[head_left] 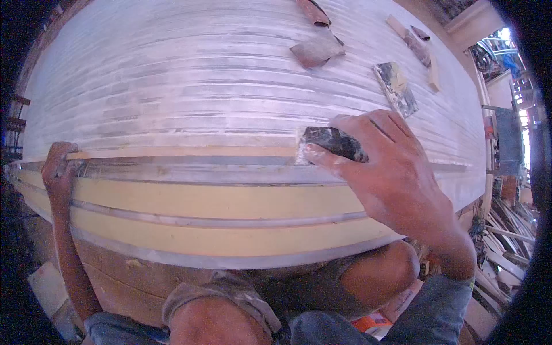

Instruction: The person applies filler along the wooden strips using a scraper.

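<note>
My right hand [385, 167] grips a dark, dust-covered block [333, 142] and presses it on the long wooden strip, right of the middle. At the far left my left hand [59, 164] is closed on the left end of the same thin wooden strip [190, 152]. The strip lies across a large whitish ribbed panel [190, 86]. Nearer to me, two pale yellow bands [230, 201] run along the panel's front part.
Folded brown sandpaper pieces [318, 50] lie on the panel's far part. A stained flat block [395, 89] and a short wood stick [433, 75] lie at the upper right. Wood scraps [503, 247] are heaped beyond the right edge. My knees are below the front edge.
</note>
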A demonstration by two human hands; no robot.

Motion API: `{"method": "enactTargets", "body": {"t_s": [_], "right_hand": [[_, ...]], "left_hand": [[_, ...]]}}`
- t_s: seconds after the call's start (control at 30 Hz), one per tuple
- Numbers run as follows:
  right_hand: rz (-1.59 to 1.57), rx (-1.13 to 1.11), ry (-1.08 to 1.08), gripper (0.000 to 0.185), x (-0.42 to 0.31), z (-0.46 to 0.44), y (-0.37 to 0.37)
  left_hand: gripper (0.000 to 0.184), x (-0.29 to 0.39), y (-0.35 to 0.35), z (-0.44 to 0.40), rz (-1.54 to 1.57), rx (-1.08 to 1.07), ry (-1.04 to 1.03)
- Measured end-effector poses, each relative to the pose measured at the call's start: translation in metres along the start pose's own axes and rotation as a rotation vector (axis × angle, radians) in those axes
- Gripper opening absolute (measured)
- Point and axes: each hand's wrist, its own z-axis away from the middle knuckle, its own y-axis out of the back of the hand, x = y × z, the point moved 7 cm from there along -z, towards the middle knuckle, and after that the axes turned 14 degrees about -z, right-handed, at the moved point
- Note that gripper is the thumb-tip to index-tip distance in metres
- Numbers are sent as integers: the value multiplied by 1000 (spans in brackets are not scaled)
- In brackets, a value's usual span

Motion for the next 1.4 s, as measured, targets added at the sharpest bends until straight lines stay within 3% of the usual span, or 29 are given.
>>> {"method": "enactTargets", "body": {"t_s": [0.3,0.4,0.47,0.5,0.57,0.63,0.7,0.8,0.97,1.0,1.03,1.13,1.4], "right_hand": [[54,39,-86,36,24,45,14],[61,58,-225,38,49,83,33],[-141,366,-460,41,70,133,52],[-129,380,-471,41,71,155,54],[-172,527,-692,41,83,207,58],[-196,624,-716,41,80,240,62],[-262,752,-788,35,78,272,62],[-206,762,-879,36,77,298,54],[-360,812,-737,39,68,309,32],[-361,823,-742,39,66,317,31],[-360,821,-752,39,64,325,29],[-349,838,-801,39,60,355,20],[-394,885,-866,38,68,401,-1]], "left_hand": [[35,-2,-4,-3,-68,-66,88],[33,-7,-9,-6,-142,-85,95],[32,-10,-13,-4,-165,-89,69],[32,-12,-14,-4,-190,-102,102],[31,-28,-21,-3,-201,-91,105],[28,-50,-31,-3,-396,-68,-68],[25,23,-16,-29,-196,-113,-85],[23,134,-15,-56,48,-115,-156],[27,327,-8,-91,161,-44,-386],[29,358,-8,-97,220,-133,-359],[30,376,-11,-99,276,-224,-329],[32,403,-10,-102,227,-206,-383],[43,409,-1,-96,149,-179,-372]]}}
